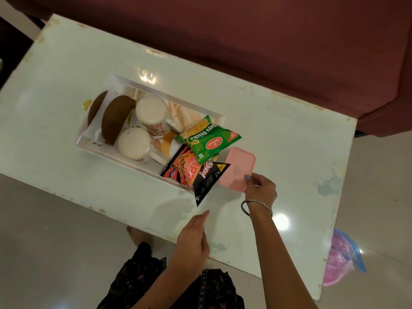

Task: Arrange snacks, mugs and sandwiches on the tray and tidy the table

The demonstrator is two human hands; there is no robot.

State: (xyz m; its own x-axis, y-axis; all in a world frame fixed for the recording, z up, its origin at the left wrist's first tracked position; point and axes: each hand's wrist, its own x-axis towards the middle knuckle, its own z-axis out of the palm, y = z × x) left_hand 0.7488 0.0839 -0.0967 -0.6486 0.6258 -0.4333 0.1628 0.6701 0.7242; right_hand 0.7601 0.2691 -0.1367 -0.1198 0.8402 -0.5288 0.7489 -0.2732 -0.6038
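Observation:
A white tray (116,82) sits on the white table (278,134). In it lie two brown sandwiches (114,118) at the left, two upturned white mugs (151,111) in the middle, and at the right a green Soya Sticks packet (207,139) over a red-black Bingo packet (200,175) that overhangs the tray's near corner. A pink lidded box (239,167) lies on the table just right of the packets. My right hand (260,186) grips its near right corner. My left hand (194,239) hovers flat over the table's near edge, holding nothing.
A dark red sofa (289,52) runs along the table's far side. A pink and blue plastic zip bag (343,257) lies on the tiled floor past the table's right end. My patterned dark clothing (156,277) is below the near edge.

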